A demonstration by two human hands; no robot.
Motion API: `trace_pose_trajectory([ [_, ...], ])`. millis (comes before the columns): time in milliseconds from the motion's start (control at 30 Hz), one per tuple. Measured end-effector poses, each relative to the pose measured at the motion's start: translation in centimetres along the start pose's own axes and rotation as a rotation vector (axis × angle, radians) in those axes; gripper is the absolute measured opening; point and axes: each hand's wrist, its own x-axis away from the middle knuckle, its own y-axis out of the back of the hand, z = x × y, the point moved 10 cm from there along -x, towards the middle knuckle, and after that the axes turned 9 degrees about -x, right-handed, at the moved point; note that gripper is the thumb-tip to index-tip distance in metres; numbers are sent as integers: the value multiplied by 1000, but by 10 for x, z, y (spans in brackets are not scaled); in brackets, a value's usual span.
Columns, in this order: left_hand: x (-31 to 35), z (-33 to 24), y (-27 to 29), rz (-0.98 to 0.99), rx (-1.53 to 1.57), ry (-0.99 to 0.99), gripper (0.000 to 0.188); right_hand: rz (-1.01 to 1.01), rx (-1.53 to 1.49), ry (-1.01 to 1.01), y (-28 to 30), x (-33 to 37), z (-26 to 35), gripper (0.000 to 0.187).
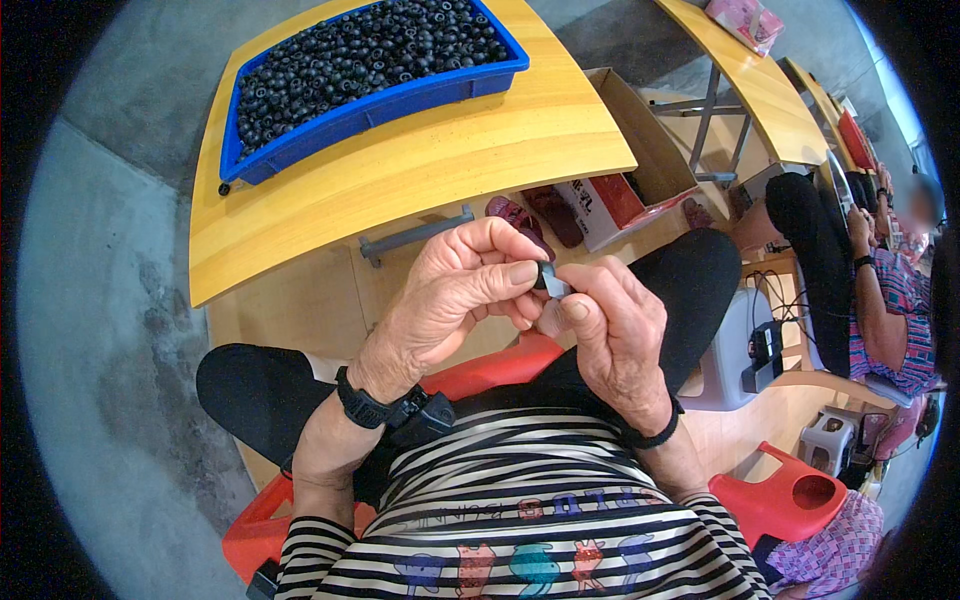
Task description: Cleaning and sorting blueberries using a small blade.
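In front of my lap, my left hand (445, 290) pinches a small black round piece (541, 275) between thumb and forefinger. My right hand (622, 325) is closed on a small flat, pale strip like a short blade (556, 286), its end against the black piece. The fingertips partly cover both items, so I cannot make out the strip's exact kind. Beyond my hands, a blue plastic tray (400, 122) heaped with similar small black ring-shaped pieces (380, 60) rests on a yellow wooden table (420, 190).
One loose black piece (225, 189) lies beside the tray's near left corner. A cardboard box (655, 150) and shoes (520, 215) are under and beside the table. To the right are a red stool (785, 500), a grey stool (728, 355) and other seated people (885, 310).
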Motion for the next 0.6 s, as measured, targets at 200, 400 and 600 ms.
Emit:
trace_pose_trajectory([
  [200, -2, 2, 1, 9, -7, -9, 11, -2, 6, -10, -2, 2, -9, 17],
  [400, -3, 5, 5, -5, -3, -19, 10, 5, 0, -28, -5, 3, -14, 16],
  [600, -3, 8, 7, -25, 0, -18, 9, -11, -2, -25, -4, 3, -16, 16],
])
